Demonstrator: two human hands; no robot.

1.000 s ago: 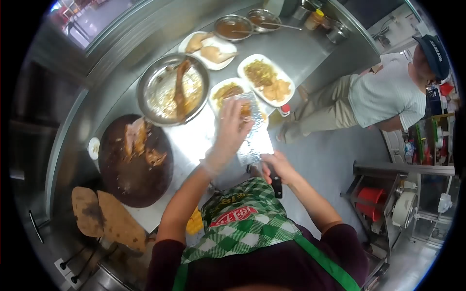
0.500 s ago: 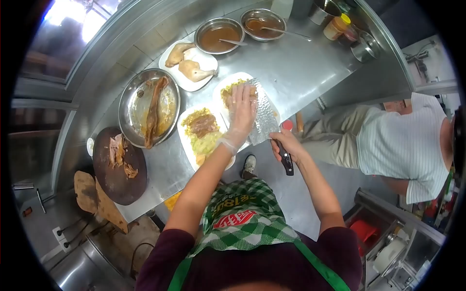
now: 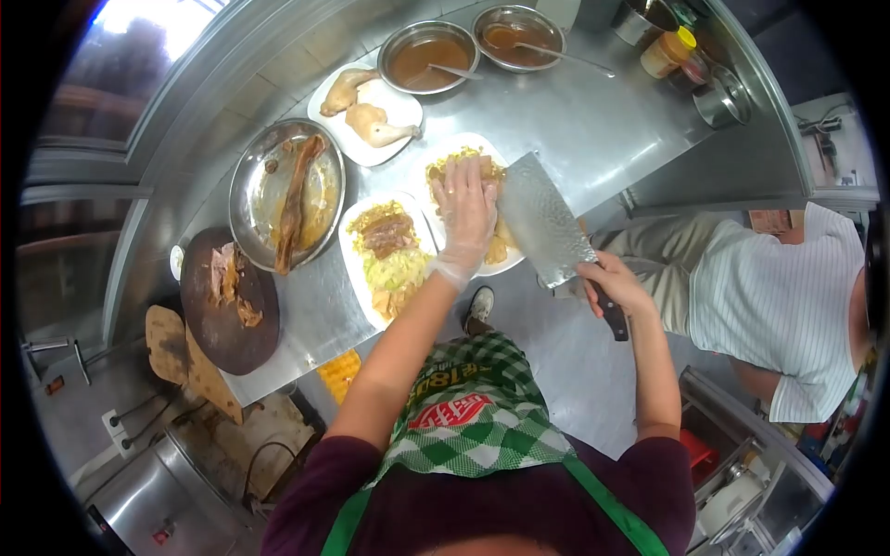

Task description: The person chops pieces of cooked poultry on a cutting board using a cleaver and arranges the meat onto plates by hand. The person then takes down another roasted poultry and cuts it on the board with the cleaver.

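Note:
My left hand (image 3: 466, 208), in a clear plastic glove, lies flat with fingers stretched over the food on a white plate (image 3: 502, 266). Pieces of meat (image 3: 491, 169) show past its fingertips. My right hand (image 3: 614, 283) is wrapped round the dark handle of a cleaver (image 3: 547, 218). The broad blade hangs just right of the plate, tilted. Left of my left hand is a second white plate (image 3: 349, 243) with sliced meat (image 3: 387, 236), yellow bits and pale green shredded vegetable (image 3: 394, 269).
Behind are a plate with chicken legs (image 3: 375, 128), two bowls of brown sauce (image 3: 428, 63) (image 3: 519, 37) with spoons, and a steel tray (image 3: 243, 208) holding a long meat piece. A round chopping block (image 3: 209, 320) stands left. Another person (image 3: 769, 287) is at right.
The cleaver has moved right, away from the plate and my left hand, with my right hand on its handle. My left hand stays over the food.

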